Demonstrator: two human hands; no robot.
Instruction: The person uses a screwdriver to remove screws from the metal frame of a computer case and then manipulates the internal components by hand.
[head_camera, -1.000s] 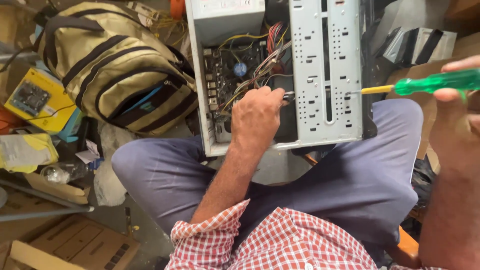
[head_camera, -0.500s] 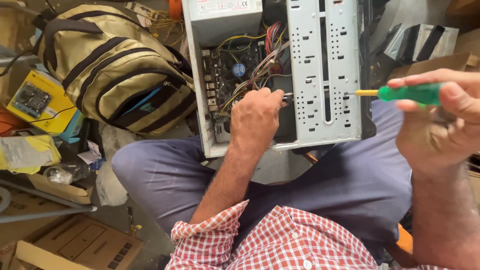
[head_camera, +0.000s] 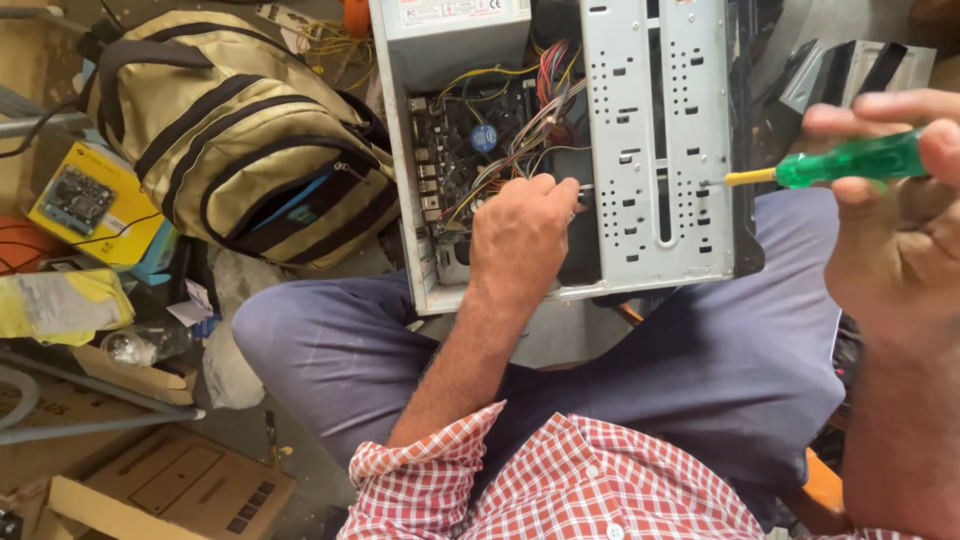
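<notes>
An open desktop computer case lies across my lap, its motherboard and coloured wires exposed. My left hand reaches inside the case beside the metal drive cage and grips a part at the cage's edge; what exactly it holds is hidden. My right hand is raised at the right, shut on a green-handled screwdriver. The screwdriver's tip touches the perforated side of the drive cage.
A tan backpack with dark straps lies left of the case. Farther left are a yellow box, a yellow cloth, a clear bottle and cardboard boxes. Black parts sit at the top right.
My right hand has come closer to the camera and dropped slightly, keeping the screwdriver tip at the drive cage. My left hand stays inside the case.
</notes>
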